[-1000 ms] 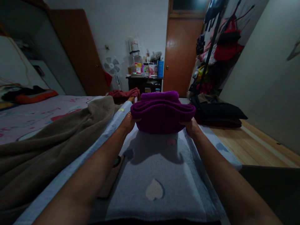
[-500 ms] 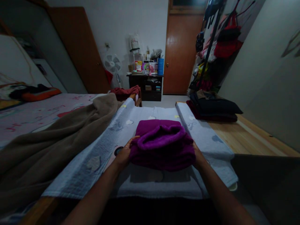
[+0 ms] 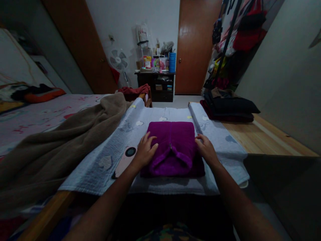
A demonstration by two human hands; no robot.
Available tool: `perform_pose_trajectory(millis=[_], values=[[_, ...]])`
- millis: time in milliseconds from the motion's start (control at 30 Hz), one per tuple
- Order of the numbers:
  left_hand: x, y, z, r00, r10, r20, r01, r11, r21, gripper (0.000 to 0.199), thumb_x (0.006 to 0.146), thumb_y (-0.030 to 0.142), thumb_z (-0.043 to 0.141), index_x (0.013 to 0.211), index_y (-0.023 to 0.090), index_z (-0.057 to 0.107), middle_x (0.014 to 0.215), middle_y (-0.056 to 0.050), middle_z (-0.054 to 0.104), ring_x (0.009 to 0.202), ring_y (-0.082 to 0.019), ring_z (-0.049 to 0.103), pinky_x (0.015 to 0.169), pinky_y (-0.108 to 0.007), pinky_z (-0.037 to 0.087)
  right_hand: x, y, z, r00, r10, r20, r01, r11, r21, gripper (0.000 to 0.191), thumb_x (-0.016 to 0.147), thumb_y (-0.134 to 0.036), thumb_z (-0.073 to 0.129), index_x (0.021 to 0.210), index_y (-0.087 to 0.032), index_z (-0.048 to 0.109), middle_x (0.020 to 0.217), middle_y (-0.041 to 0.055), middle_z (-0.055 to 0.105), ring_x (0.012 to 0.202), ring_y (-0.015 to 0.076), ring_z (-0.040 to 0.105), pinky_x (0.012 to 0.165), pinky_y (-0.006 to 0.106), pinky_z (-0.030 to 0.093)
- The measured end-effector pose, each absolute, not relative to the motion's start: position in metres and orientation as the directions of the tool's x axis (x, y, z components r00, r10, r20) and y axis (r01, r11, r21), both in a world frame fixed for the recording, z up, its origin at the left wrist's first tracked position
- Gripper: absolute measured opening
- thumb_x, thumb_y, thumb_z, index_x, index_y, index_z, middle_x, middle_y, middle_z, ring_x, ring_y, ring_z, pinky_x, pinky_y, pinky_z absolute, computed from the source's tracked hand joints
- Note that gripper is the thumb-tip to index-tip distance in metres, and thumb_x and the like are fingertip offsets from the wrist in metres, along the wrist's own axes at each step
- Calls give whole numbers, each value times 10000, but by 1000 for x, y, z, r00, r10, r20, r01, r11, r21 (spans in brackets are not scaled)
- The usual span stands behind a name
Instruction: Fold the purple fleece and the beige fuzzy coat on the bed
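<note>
A purple fleece jacket (image 3: 173, 140), folded into a squarish bundle, lies on the pale blue patterned cloth (image 3: 160, 117). Its zip runs down the middle, and the collar faces me. At the bundle's left side, my left hand (image 3: 146, 149) rests with fingers apart on the fabric. My right hand (image 3: 206, 148) touches the right edge, its fingers stretched out and loosely bent. Neither hand grips the jacket. Just left of my left hand lies a pink phone (image 3: 125, 162) with a round dark camera ring.
A brown blanket (image 3: 75, 134) spreads over the bed at left. Dark folded clothes (image 3: 228, 107) are stacked on the wooden board (image 3: 271, 134) at right. Farther back stand a white fan (image 3: 119, 61), a dark cabinet (image 3: 150, 97) and a door (image 3: 192, 50).
The jacket's collar part has come down flat toward me, so its zipped front shows. Both hands have let go of the sides and moved up along the bundle. The view tilts slightly lower.
</note>
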State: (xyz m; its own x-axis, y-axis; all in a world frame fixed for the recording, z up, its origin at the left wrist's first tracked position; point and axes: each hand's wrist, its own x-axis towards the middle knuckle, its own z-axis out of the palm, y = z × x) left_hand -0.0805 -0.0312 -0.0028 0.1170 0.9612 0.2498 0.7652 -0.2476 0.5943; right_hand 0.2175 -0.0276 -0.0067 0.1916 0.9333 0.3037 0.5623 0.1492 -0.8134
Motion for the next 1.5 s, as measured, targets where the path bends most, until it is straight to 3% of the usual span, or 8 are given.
perform_pose_trajectory(millis=[100,333,433,567,733,900,1133,1500], values=[[-46,-20,0,333,899,284,830,-422,364,436,945,353,431,1357,225,494,1559,-70,324,1459,-266,198,1180,-521,139,180,-16,-4,-57,899,433,746,327,-580,363,879,-291,431,1149,-144,623,1364,159,540,1311,252,442,1102,433,324],[-34,-21,-44,576,815,68,789,-576,215,527,967,486,372,1468,325,363,1568,-20,319,1463,-286,182,1159,-570,132,155,-45,-52,-296,931,216,920,338,-200,529,932,-359,463,1437,-203,432,1549,85,338,1441,288,244,1158,543,148],[-40,-23,-46,597,801,48,776,-592,217,574,952,536,381,1484,326,334,1580,-27,290,1469,-304,150,1159,-573,120,167,-48,-56,-328,922,207,899,371,-230,539,936,-394,462,1441,-211,429,1545,74,348,1443,282,241,1161,533,167],[-41,-26,-34,625,780,13,758,-611,227,745,836,614,555,1484,316,338,1582,-68,279,1463,-365,133,1147,-604,116,196,-43,-52,-350,914,206,800,406,-441,440,937,-319,406,1338,-192,535,1464,100,474,1397,244,353,1150,508,247],[-32,-33,-28,669,737,92,706,-669,232,649,799,394,669,1398,252,461,1535,-103,363,1442,-317,240,1164,-541,167,236,-54,-58,-244,923,298,678,382,-628,531,708,-118,442,1218,-173,580,1394,124,526,1312,239,460,1127,470,324],[-11,-45,-21,697,695,178,661,-718,218,509,825,181,568,1330,226,519,1449,-98,484,1366,-256,391,1161,-482,231,244,-66,-69,-212,906,365,713,399,-577,611,627,-103,483,1234,-141,537,1408,159,478,1334,262,414,1133,485,313],[25,-54,-27,750,602,273,572,-798,188,510,875,146,497,1373,256,498,1454,-62,494,1341,-266,434,1106,-483,336,236,-63,-76,-192,902,386,741,391,-545,576,716,-73,445,1276,-143,565,1410,126,512,1336,230,431,1135,458,339],[20,-56,-39,710,645,282,519,-751,408,555,780,32,442,1296,186,578,1338,-66,608,1279,-216,521,1068,-425,414,239,-60,-84,-111,919,379,806,306,-506,557,773,-16,358,1237,-167,626,1292,80,633,1268,179,527,1101,393,401]])
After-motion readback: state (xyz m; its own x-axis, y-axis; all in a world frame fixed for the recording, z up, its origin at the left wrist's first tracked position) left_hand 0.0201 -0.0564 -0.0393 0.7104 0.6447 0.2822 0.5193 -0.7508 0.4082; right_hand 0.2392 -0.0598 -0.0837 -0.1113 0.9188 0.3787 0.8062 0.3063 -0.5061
